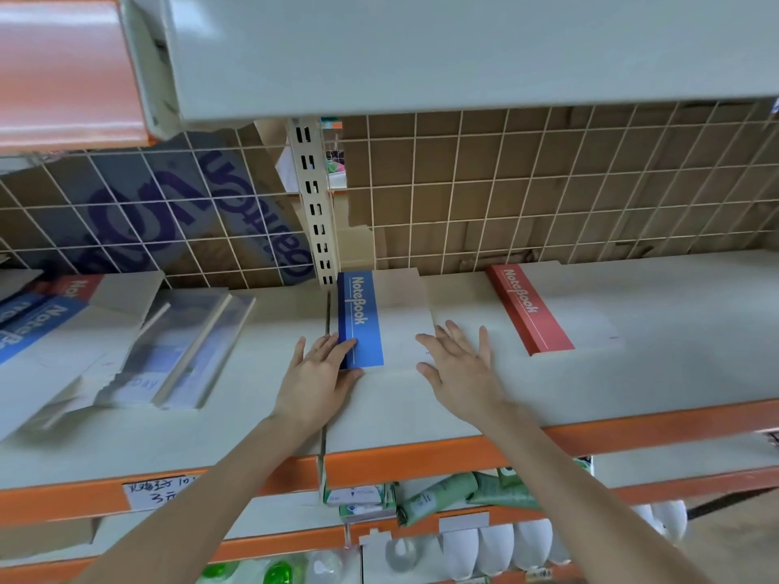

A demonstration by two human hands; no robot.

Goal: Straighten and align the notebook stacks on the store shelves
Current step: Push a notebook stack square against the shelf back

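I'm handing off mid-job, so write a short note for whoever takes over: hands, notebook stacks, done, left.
Left hand: open, fingers flat on the spine side of the blue notebook stack.
Right hand: open, fingers flat on that stack's right part.
Blue stack sits roughly square beside the upright post.
Red notebook stack, further right, lies angled and untouched.
The left-bay notebooks lie tilted and fanned.
Left: finish blue, then red, then left bay.
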